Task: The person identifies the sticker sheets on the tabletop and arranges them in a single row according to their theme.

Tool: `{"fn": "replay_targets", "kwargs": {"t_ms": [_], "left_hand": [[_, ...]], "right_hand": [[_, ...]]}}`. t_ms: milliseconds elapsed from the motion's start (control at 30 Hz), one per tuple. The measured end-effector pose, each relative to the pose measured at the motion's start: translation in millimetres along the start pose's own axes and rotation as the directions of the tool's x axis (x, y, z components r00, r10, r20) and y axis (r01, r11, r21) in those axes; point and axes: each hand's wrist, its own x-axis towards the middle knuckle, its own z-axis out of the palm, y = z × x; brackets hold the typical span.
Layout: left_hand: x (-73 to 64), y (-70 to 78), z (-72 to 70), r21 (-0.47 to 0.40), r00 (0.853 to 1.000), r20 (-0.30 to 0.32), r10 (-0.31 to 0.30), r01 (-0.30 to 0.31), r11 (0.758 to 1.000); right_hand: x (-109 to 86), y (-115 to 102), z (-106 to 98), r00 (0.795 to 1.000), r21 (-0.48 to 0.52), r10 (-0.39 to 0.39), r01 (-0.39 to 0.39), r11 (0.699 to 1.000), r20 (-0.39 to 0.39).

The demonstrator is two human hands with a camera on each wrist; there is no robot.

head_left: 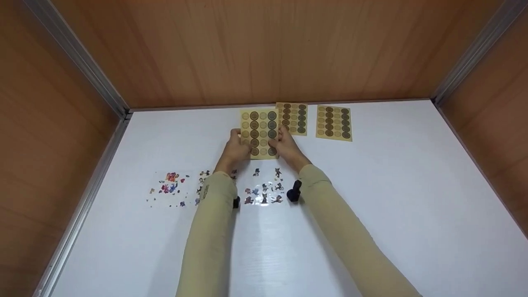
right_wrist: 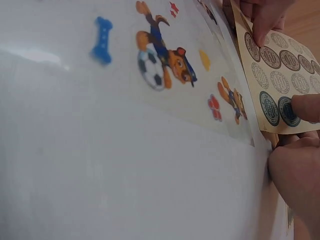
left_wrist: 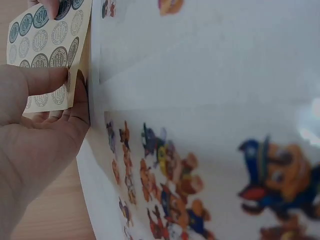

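Note:
Both hands hold a tan sticker sheet (head_left: 259, 128) with rows of round seals, tilted up toward the head camera. My left hand (head_left: 236, 149) grips its left side, thumb on the printed face and the other fingers behind. At the opposite side, my right hand (head_left: 287, 146) pinches it the same way. In the left wrist view the sheet (left_wrist: 47, 50) bends slightly near the thumb. The right wrist view shows the right thumb pressing on a dark seal of the sheet (right_wrist: 282, 75).
Two similar sheets lie behind on the white table (head_left: 392, 198): one sticker sheet (head_left: 293, 119) partly overlapped, another sticker sheet (head_left: 334, 123) farther right. Clear sheets of cartoon dog stickers (head_left: 264, 194) lie nearer, with a colourful sticker sheet (head_left: 171, 187) to the left. Wooden panels (head_left: 268, 53) enclose the table.

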Motion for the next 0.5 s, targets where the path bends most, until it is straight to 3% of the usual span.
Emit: {"fn": "replay_targets", "kwargs": {"t_ms": [167,500], "left_hand": [[-2.0,-1.2,0.2,0.052,1.0,0.012,0.009,-0.01,0.999],[-8.0,-2.1,3.2,-0.003,0.999,0.028,0.018,-0.018,1.0]], "right_hand": [[-0.2,-1.1,-1.3,1.0,-0.014,0.016,-0.016,1.0,0.007],[-4.6,-1.2,-1.5,1.0,-0.035,-0.014,0.013,0.999,-0.017]]}}
